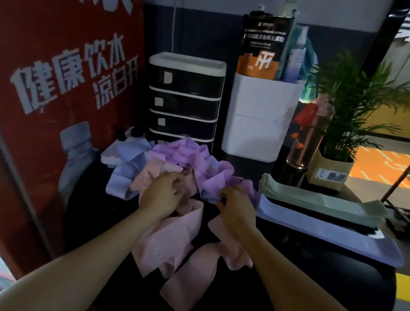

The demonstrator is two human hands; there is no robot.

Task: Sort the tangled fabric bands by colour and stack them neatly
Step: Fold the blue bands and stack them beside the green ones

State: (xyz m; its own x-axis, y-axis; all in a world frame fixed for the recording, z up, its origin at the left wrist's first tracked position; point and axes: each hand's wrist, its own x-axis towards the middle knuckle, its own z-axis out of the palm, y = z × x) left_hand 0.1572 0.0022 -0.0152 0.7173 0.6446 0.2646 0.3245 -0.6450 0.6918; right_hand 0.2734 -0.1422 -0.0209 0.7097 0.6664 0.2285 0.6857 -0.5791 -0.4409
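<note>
Both hands (pixel 163 191) grip the tangled bands (pixel 188 163).

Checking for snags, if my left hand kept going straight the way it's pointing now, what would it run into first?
Probably the purple bands heaped just beyond the left hand, with the black drawer unit behind them; depth is hard to judge.

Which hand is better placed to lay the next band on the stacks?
Probably the right hand: it grips bands beside the green stack and lilac stack. The left hand is farther away.
</note>
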